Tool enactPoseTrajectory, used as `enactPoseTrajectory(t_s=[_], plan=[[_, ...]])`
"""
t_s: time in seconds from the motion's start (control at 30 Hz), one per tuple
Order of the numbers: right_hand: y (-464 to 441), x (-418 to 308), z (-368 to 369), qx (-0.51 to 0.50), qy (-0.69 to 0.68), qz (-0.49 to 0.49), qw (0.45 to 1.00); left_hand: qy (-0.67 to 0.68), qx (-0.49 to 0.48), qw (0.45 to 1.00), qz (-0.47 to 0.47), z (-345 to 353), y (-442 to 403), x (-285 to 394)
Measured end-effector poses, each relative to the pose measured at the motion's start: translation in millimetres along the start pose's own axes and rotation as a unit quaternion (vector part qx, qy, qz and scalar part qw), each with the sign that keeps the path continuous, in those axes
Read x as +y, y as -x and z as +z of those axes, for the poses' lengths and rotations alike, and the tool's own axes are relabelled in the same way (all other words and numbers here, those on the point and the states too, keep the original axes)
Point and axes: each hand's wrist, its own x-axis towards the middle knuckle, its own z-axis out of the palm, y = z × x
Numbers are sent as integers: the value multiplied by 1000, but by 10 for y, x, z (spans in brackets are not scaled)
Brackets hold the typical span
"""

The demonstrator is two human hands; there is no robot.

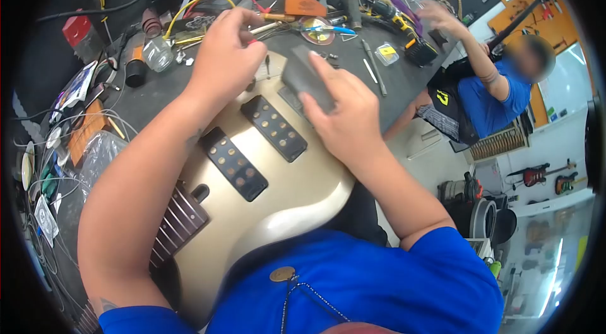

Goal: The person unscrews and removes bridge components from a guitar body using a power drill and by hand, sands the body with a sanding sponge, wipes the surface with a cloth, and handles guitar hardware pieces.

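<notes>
A pale gold bass guitar body (pixel 293 185) lies in front of me with two black pickups, the upper one (pixel 275 129) and the lower one (pixel 234 165). Its fretted neck (pixel 178 228) passes under my left forearm. My left hand (pixel 232 47) is closed in a pinch above the body's far edge. Whatever its fingertips hold is too small to name; a wooden-handled tool (pixel 279 17) shows just beyond them. Between thumb and fingers, my right hand (pixel 347 110) grips a flat dark grey piece (pixel 308 78), tilted over the body's right side.
Behind the bass, the dark bench (pixel 353 75) carries an orange block (pixel 305 2), a yellow-black power drill (pixel 394 18), a clear jar (pixel 157 54) and many cables. To the right sits another person (pixel 492 94) in a blue shirt, one arm raised. Guitars (pixel 536 174) hang farther off.
</notes>
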Motion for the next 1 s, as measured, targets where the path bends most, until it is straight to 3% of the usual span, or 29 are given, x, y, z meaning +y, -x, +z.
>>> enactPoseTrajectory(t_s=[0.1, 0.23, 0.3, 0.37, 0.53, 0.67, 0.8, 1.0], plan=[[112, -105, -59, 1, 8, -44, 999, 17, 3, 1000, 8, 10, -8, -24], [59, -9, -121, -15, 11, 5, 1000, 10, 5, 1000, -9, -23, 11, -18], [32, 19, 32, 27, 19, -39, 999, 65, -11, 998, -25, 9, -5, -101], [105, -121, -38, -3, -8, -49, 999, 73, -13, 997, -38, -1, -10, -93], [65, 28, -129, 4, -14, -4, 1000, 83, -26, 993, -84, -20, -12, 10], [111, -115, -48, 4, -27, -42, 999, 67, -15, 997, -44, -9, -5, -21], [145, 25, -182, 0, 6, -2, 1000, 87, -28, 993, -76, -9, -13, -41], [190, -50, -132, 0, -18, -33, 999, 84, -21, 995, -54, -7, -25, -45]])
